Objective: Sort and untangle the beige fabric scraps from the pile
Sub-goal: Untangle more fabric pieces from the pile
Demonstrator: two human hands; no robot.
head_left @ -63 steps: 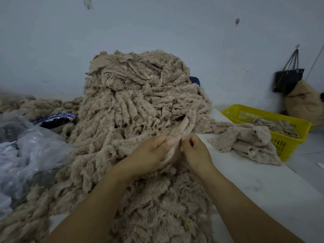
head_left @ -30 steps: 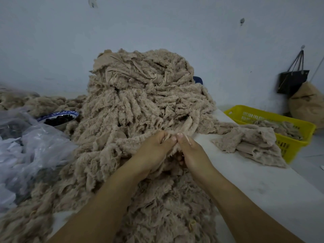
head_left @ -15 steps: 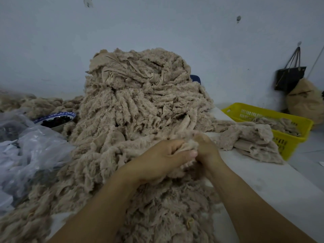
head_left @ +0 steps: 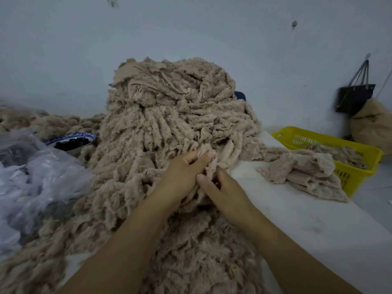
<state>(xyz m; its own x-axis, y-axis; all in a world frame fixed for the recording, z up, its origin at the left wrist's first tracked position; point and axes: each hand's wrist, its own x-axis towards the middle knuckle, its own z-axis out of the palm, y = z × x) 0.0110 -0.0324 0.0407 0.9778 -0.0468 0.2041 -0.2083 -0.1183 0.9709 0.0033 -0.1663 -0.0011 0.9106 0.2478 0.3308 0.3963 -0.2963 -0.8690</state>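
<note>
Left hand [head_left: 183, 176] and right hand [head_left: 226, 188] pinch one scrap [head_left: 212, 164]; pile [head_left: 169, 115] looks barely dented (small sorted stack [head_left: 303, 170] beside it).

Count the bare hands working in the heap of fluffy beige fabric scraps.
2. The left hand grips scraps at the front of the beige fabric pile; the right hand pinches them just beside it, by the white tabletop. None hidden.

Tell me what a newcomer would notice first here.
The tall pile of beige fabric scraps fills the centre, and at its near foot the left hand and right hand both grip a bunch of fabric. On the right, a yellow basket holds a few scraps, with a small loose heap beside it on the white table.
</note>
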